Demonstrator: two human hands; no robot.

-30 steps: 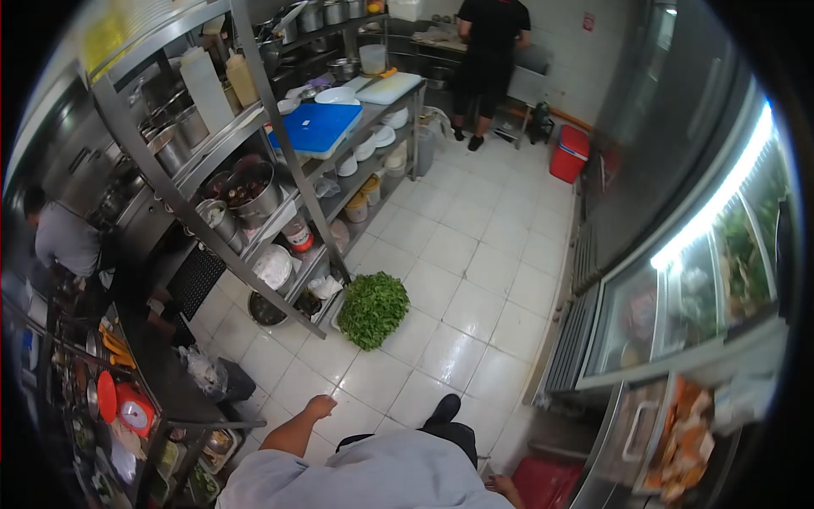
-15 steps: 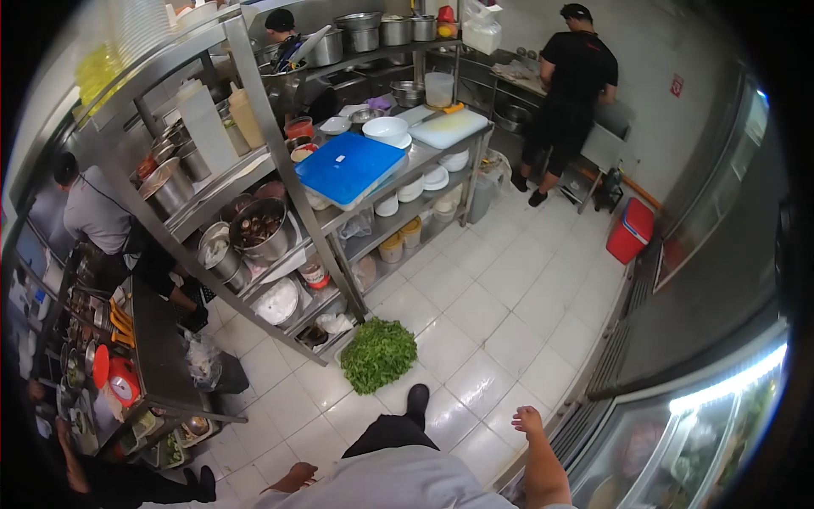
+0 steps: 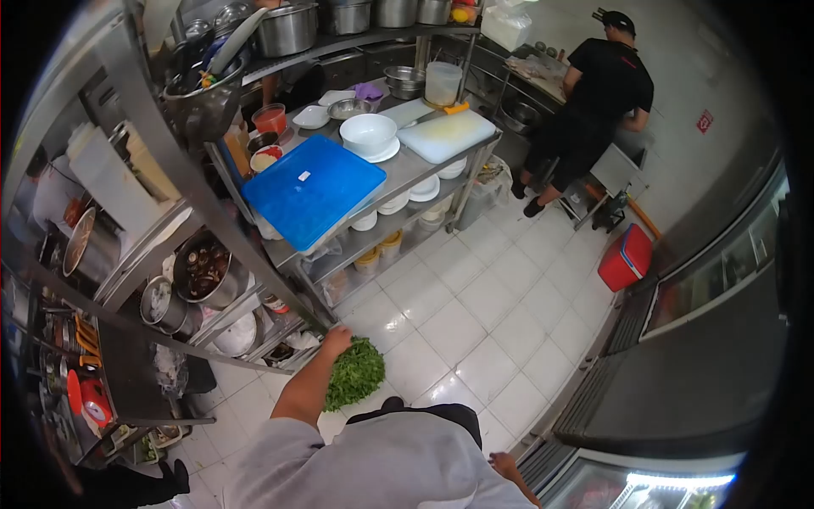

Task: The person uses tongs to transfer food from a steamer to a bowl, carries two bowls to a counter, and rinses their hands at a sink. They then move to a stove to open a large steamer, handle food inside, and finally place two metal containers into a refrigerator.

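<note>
One left hand [image 3: 337, 341] reaches over the greens [image 3: 356, 373] heaped on the floor [image 3: 475, 339], fingers curled, grip unclear. Right hand [image 3: 504, 464] hangs low, loosely open. Steel shelving [image 3: 254, 246] crowds left; a red bin [image 3: 625, 258] stands far right.

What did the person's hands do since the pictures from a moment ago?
The left hand swung forward from down by the side and now reaches over the pile of green leaves on the floor; whether it touches them is unclear. The right hand dropped from out by the fridge to low beside the body. The view has come closer to the shelves. The leaves and the blue board stayed put.
</note>
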